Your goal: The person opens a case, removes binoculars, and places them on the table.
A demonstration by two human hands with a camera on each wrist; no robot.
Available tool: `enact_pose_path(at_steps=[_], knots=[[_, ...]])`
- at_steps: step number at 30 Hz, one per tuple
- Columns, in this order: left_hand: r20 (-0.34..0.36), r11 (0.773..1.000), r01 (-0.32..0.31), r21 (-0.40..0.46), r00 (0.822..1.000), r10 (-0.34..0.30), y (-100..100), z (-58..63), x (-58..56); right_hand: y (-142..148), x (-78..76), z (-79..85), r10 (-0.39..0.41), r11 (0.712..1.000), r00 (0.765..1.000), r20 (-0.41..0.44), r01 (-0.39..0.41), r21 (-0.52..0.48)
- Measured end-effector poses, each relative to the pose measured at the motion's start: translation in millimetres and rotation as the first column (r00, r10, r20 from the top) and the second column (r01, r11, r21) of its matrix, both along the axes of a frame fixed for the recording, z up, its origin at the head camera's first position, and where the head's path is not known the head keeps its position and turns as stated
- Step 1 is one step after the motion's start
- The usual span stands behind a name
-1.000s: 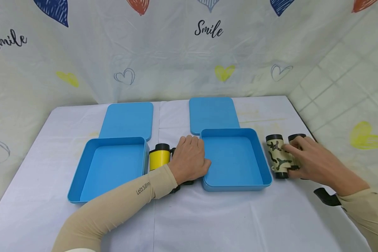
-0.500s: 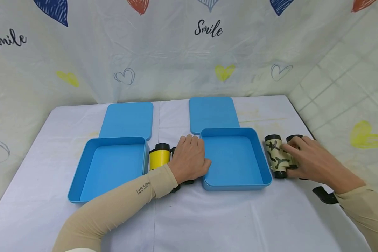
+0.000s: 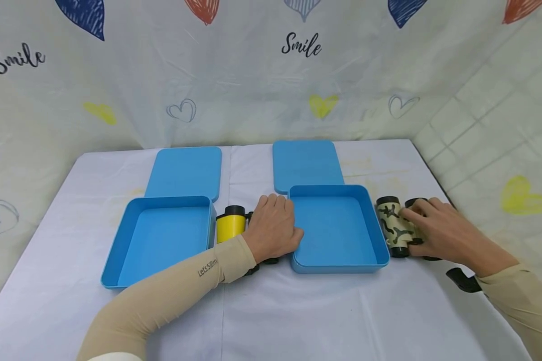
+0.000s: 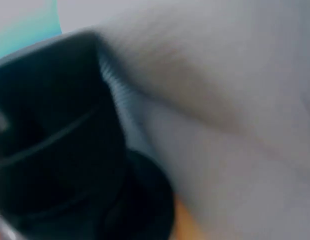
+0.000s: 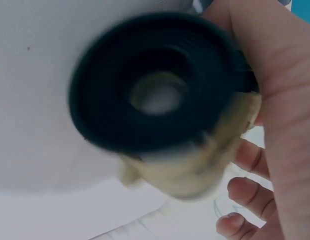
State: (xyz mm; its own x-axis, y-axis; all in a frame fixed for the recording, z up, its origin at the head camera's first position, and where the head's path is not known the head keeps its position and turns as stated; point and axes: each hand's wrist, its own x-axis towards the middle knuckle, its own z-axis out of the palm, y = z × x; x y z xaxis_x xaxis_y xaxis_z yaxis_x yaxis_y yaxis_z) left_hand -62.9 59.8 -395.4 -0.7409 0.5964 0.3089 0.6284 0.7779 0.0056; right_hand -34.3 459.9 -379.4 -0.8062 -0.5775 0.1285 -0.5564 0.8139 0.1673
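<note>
My left hand grips the right barrel of a yellow and black pair of binoculars, lying between two blue boxes. Its knuckles are up, and the hand covers most of that barrel. A black eyepiece fills the left side of the left wrist view. At the right of the table, my right hand holds camouflage binoculars by the far barrel, close beside the right blue box. In the right wrist view their black end ring and blurred tan barrel show, with several fingertips behind.
The left blue box is uncovered, with a flat blue lid behind it. Another lid lies behind the right box. A white cloth covers the table, whose right edge runs just past the camouflage binoculars.
My right hand has shifted a little to the left with the camouflage binoculars, bringing them nearer the right box. The left hand keeps its place. The head view tilts slightly.
</note>
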Motion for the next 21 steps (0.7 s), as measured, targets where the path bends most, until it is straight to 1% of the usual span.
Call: enact_pose_path(at_steps=[4, 7, 9, 11, 13, 16, 19, 20, 21], knots=[[-0.022, 1.0, 0.009, -0.002, 1.0, -0.009, 0.3, -1.5, 1.0, 2.1, 1.3, -3.4, -0.001, 1.0, 1.0, 0.015, 0.001, 0.006], [-0.026, 1.0, 0.002, -0.029, 1.0, -0.002, 0.4, -0.8, 1.9, 2.7, -0.4, -5.2, -0.002, 1.0, 1.0, 0.026, 0.001, 0.002], [-0.014, 0.998, -0.012, -0.057, 1.0, 0.011, 0.3, 1.0, 2.0, 2.7, -2.5, -5.4, -0.009, 1.0, 0.999, 0.037, 0.009, 0.003], [0.003, 0.997, -0.027, -0.074, 1.0, 0.027, -1.0, 4.2, 2.1, 2.7, -4.2, -4.3, -0.026, 1.0, 0.998, 0.063, 0.026, 0.004], [0.009, 0.996, -0.042, -0.077, 0.999, 0.043, -4.5, 8.5, 2.6, 2.8, -5.1, -1.2, -0.061, 0.998, 0.992, 0.112, 0.06, 0.016], [-0.02, 0.997, -0.062, -0.049, 0.998, 0.062, -15.0, 16.8, 3.6, 4.1, -5.5, 6.3, -0.131, 0.991, 0.972, 0.197, 0.125, 0.045], [-0.051, 0.997, -0.08, -0.023, 0.996, 0.079, -30.8, 28.4, 1.9, 6.5, -5.7, 16.6, -0.213, 0.977, 0.937, 0.276, 0.199, 0.077], [-0.041, 0.995, -0.096, -0.024, 0.995, 0.095, -36.9, 33.3, 0.7, 8.4, -5.8, 20.1, -0.231, 0.973, 0.929, 0.29, 0.216, 0.084], [-0.015, 0.993, -0.114, -0.029, 0.993, 0.114, -43.3, 39.0, -0.8, 10.3, -5.9, 23.9, -0.249, 0.969, 0.92, 0.301, 0.232, 0.09]])
